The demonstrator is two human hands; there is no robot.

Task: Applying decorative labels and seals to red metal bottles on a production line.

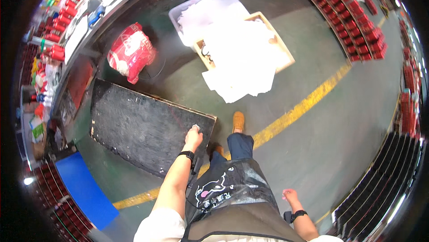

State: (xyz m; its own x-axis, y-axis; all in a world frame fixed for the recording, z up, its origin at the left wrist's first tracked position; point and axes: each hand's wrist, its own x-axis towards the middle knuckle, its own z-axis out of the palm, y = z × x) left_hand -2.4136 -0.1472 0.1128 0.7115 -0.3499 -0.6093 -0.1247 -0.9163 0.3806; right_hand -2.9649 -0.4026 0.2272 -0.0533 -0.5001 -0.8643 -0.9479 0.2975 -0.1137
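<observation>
My left hand (193,137) is over the near right corner of a black, worn board (138,125). Its fingers are curled, with a small pale bit showing at the fingertips that I cannot make out. Whether the hand touches the board is unclear. Low on the right, my right hand (290,195) hangs beside my body, loosely bent, with nothing visible in it. Both wrists wear black bands. A dark apron (228,188) with a printed drawing covers my front, and one tan shoe (238,121) is stepped forward.
Ahead, white sheets (241,58) overflow a wooden tray (283,54) and a clear plastic bin (178,20). A red patterned bundle (132,52) lies beyond the board. Racks of red parts (351,23) stand right. A blue panel (87,190) is at left, and a yellow line (304,105) crosses the floor.
</observation>
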